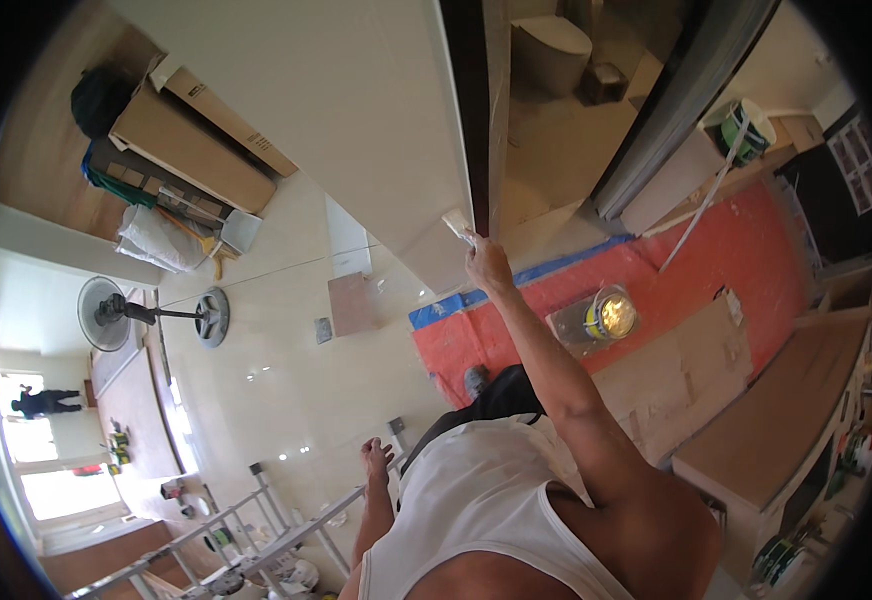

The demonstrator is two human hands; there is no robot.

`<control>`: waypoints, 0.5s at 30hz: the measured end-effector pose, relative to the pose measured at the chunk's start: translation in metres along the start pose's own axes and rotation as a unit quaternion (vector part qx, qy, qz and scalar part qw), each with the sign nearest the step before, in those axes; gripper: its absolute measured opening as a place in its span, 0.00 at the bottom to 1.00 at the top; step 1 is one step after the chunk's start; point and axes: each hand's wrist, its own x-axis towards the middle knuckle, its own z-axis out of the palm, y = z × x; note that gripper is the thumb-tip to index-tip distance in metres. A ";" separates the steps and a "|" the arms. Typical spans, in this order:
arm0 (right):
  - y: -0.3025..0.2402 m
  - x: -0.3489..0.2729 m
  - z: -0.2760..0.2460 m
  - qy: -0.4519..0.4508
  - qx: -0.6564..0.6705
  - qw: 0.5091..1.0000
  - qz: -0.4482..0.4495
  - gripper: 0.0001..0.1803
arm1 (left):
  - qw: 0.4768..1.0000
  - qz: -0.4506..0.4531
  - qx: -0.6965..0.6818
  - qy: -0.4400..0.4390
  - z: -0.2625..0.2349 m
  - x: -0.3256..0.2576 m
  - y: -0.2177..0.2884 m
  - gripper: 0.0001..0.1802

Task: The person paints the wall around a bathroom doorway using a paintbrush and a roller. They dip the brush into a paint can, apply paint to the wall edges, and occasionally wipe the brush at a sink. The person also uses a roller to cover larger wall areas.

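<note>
My right arm reaches forward, and my right hand point(489, 264) is closed around a paintbrush point(459, 224). The brush's pale, broad end lies against the lower part of a light wall point(386, 130), close to a dark door frame point(476, 130). By my left side, my left hand point(377, 458) hangs with its fingers loosely apart and nothing visible in it, near the rails of a metal ladder point(286, 540).
Red sheeting point(686, 260) with a blue edge covers floor at the right; a lit work lamp point(611, 314) stands there. A fan point(106, 313), cardboard boxes point(196, 150) and a dustpan point(241, 232) are left. Beyond the doorway is a toilet point(551, 55). Another person point(48, 402) is far left.
</note>
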 end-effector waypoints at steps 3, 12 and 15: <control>-0.046 0.020 -0.046 0.024 0.004 0.998 -0.059 0.19 | 1.000 -0.001 -0.022 -0.009 0.013 0.001 -0.002 0.23; -0.213 0.058 -0.221 0.144 -0.021 0.958 -0.248 0.17 | 0.999 -0.012 -0.040 -0.011 0.038 0.034 -0.020 0.23; -0.265 0.074 -0.276 0.180 -0.060 0.942 -0.277 0.17 | 0.998 -0.026 -0.056 -0.014 0.041 0.042 -0.023 0.25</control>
